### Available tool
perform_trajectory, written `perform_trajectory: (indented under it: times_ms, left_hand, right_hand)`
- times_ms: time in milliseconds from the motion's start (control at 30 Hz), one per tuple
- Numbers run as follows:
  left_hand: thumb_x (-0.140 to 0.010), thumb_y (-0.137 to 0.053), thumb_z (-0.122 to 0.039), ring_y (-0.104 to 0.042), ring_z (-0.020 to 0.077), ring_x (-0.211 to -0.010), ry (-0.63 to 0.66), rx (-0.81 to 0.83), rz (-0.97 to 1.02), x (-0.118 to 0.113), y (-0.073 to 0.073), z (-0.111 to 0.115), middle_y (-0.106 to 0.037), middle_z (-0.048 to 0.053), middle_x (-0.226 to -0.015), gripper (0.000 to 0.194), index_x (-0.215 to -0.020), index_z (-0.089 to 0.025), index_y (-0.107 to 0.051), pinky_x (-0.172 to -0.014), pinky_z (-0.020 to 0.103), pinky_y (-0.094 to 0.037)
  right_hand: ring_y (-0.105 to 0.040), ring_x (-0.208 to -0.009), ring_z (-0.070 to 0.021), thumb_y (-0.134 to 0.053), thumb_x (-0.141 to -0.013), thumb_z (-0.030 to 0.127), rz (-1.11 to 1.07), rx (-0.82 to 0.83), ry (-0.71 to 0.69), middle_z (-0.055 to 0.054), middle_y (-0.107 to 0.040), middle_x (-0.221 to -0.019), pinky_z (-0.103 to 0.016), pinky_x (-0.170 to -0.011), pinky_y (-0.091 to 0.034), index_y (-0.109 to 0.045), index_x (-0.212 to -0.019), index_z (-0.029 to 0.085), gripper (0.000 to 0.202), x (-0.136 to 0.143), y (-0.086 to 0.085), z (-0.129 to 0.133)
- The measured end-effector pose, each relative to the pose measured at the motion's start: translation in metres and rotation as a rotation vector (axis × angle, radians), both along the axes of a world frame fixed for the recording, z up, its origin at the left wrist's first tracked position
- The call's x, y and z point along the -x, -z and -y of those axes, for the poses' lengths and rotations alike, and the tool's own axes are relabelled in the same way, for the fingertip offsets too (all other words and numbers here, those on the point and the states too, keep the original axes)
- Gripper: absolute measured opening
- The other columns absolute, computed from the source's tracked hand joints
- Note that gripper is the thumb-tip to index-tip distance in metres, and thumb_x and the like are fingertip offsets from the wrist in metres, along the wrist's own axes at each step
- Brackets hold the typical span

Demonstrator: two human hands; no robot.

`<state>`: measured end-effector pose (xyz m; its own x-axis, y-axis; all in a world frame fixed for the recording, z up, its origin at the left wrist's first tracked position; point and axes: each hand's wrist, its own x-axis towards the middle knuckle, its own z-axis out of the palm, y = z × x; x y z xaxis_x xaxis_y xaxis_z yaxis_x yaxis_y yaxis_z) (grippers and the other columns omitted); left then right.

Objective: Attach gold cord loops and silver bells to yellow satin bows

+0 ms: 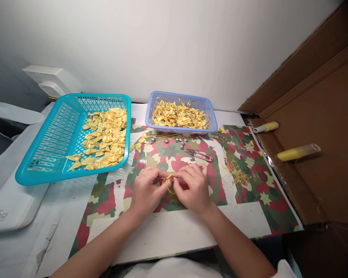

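Above the patterned sheet, my left hand (149, 189) and my right hand (193, 186) meet, both closed in a pinch on one gold cord loop (170, 187). The loop hangs between the fingertips; whether a bow is on it is hidden by the fingers. Just beyond my right hand lies a pair of thread snips (202, 155) with pinkish handles. Several small silver bells (181, 143) are scattered behind the hands. Straight gold cords (170, 136) lie in a row in front of the blue-violet basket (210, 125), which holds yellow bows with gold loops.
A turquoise basket (23, 175) with yellow ribbon bows (107, 135) stands tilted at left, partly on a white device with a digital display (5, 216). Cord scraps (239, 173) lie to the right. Cardboard (315, 127) walls the right side, with two yellow-filled tubes (297, 152) sticking out.
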<state>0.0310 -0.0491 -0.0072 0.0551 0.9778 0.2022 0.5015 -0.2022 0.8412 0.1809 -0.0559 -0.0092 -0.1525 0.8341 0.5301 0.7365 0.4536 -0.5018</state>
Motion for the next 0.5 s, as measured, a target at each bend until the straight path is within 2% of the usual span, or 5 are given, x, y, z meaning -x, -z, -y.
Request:
perform_trajectory:
  times_ms: [133,267,400,500]
  left_hand:
    - [-0.074,-0.066,-0.028,-0.055,0.0161,-0.061,-0.002,-0.027,-0.003,-0.0019,-0.0004,-0.0004,-0.065,0.000,-0.062,0.011,-0.064,-0.023,-0.067,-0.061,0.028,-0.043]
    - [-0.074,-0.067,-0.031,-0.056,0.0158,-0.060,-0.010,0.060,0.052,-0.0030,-0.0010,-0.0008,-0.065,0.000,-0.063,0.013,-0.065,-0.022,-0.068,-0.058,0.027,-0.043]
    - [-0.072,-0.069,-0.035,-0.052,0.0132,-0.054,-0.021,0.212,0.182,-0.0033,-0.0001,-0.0020,-0.062,0.000,-0.060,0.017,-0.065,-0.020,-0.067,-0.050,0.023,-0.040]
    - [-0.070,-0.071,-0.036,-0.046,0.0106,-0.048,-0.018,0.310,0.300,-0.0032,0.0017,-0.0035,-0.058,-0.002,-0.055,0.019,-0.064,-0.018,-0.066,-0.045,0.021,-0.035]
  right_hand:
    - [-0.055,-0.071,-0.0159,-0.056,-0.076,0.012,-0.023,-0.069,0.013,0.002,-0.065,-0.070,-0.038,-0.081,-0.031,-0.058,-0.071,0.021,0.010,0.0012,0.0029,-0.0009]
    - [-0.056,-0.072,-0.0169,-0.053,-0.079,0.014,-0.145,-0.090,0.007,-0.001,-0.064,-0.073,-0.036,-0.076,-0.035,-0.056,-0.073,0.021,0.010,0.0010,0.0026,-0.0030]
    - [-0.058,-0.078,-0.0177,-0.047,-0.084,0.017,-0.371,0.037,-0.074,-0.003,-0.061,-0.080,-0.034,-0.072,-0.044,-0.053,-0.077,0.021,0.011,-0.0011,-0.0015,-0.0060]
    - [-0.059,-0.078,-0.0160,-0.042,-0.090,0.017,-0.449,0.184,-0.171,-0.003,-0.063,-0.086,-0.030,-0.068,-0.047,-0.051,-0.083,0.022,0.013,-0.0030,-0.0037,-0.0077]
